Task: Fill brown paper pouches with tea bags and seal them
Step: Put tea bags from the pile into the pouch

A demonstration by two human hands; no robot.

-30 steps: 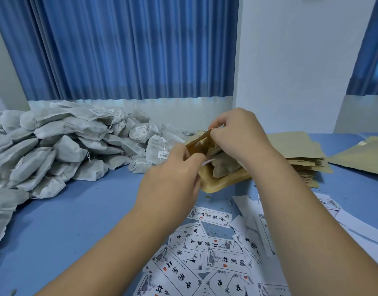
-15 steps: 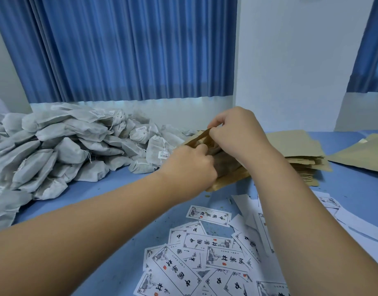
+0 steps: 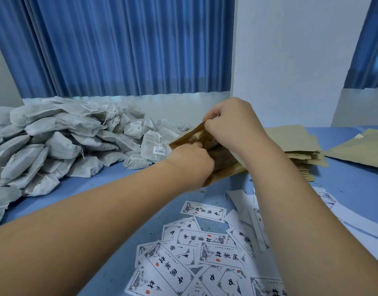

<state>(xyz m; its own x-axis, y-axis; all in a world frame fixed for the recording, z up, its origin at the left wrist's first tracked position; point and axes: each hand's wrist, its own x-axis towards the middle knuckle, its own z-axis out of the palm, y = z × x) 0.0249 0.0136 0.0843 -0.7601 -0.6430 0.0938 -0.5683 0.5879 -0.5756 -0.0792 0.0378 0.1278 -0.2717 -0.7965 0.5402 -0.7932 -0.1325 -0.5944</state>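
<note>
Now, the right hand pinches the top lip of the brown pouch, tilted just above the table so the mouth gapes. The left hand curls at the opening; I cannot tell whether it grips anything. The tea bags are heaped at left.
</note>
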